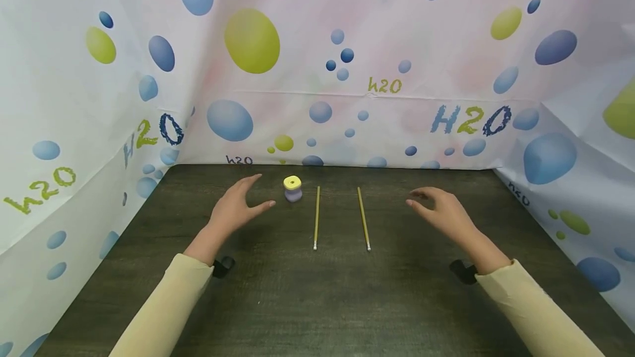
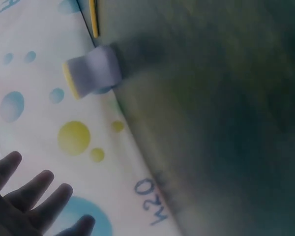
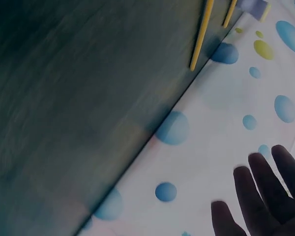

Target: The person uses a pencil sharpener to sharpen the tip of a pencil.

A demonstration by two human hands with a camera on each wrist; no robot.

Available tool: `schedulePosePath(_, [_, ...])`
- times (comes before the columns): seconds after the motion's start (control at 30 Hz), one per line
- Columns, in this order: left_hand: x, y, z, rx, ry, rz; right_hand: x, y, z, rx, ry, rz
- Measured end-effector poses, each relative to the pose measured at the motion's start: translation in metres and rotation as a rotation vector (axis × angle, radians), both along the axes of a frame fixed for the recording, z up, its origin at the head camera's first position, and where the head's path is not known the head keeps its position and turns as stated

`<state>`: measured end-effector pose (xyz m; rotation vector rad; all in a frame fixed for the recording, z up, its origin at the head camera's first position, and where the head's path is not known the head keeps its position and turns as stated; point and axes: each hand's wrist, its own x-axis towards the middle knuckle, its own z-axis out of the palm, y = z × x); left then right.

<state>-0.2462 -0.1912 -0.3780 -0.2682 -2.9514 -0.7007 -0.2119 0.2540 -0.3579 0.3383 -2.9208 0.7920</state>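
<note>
Over the left part of the dark table hovers my left hand, fingers spread and thumb apart, holding nothing. Just beyond its thumb tip stands a small waisted purple pencil sharpener with a yellow top and a dark hole in it. Two slim yellow pencils lie to the right of the sharpener, a left pencil and a right pencil, pale eraser ends toward me. My right hand hovers right of the pencils, fingers loosely bent, also holding nothing. In the right wrist view, the nearer pencil shows a blunt far end.
The dark wooden table runs back to a white sheet with blue and green dots and H2O lettering. This sheet also rises along the left and right sides. Dark straps sit at the wrists, beyond pale yellow sleeves.
</note>
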Motion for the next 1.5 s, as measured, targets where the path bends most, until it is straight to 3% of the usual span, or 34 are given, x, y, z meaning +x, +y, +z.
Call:
schedulePosePath(0.13, [-0.002,-0.001,-0.007,0.103,-0.071,0.003,0.0,-0.004,-0.004,-0.093,-0.066,0.011])
schedulePosePath(0.3, [-0.007,0.001,-0.012,0.169,-0.102,0.011,-0.001,-0.007,-0.003,-0.15,-0.151,0.001])
schedulePosePath(0.53, [-0.019,0.007,-0.017,0.264,-0.179,0.02,-0.013,-0.009,-0.004,-0.36,-0.406,0.039])
schedulePosePath(0.7, [-0.027,0.015,-0.018,0.314,-0.223,0.007,-0.021,-0.01,-0.008,-0.441,-0.511,0.078])
schedulePosePath(1.07, [-0.039,0.028,-0.024,0.355,-0.263,0.007,-0.03,-0.019,-0.022,-0.526,-0.607,0.112])
schedulePosePath(1.5, [-0.054,0.037,-0.029,0.411,-0.266,-0.017,-0.042,-0.028,-0.028,-0.566,-0.662,0.092])
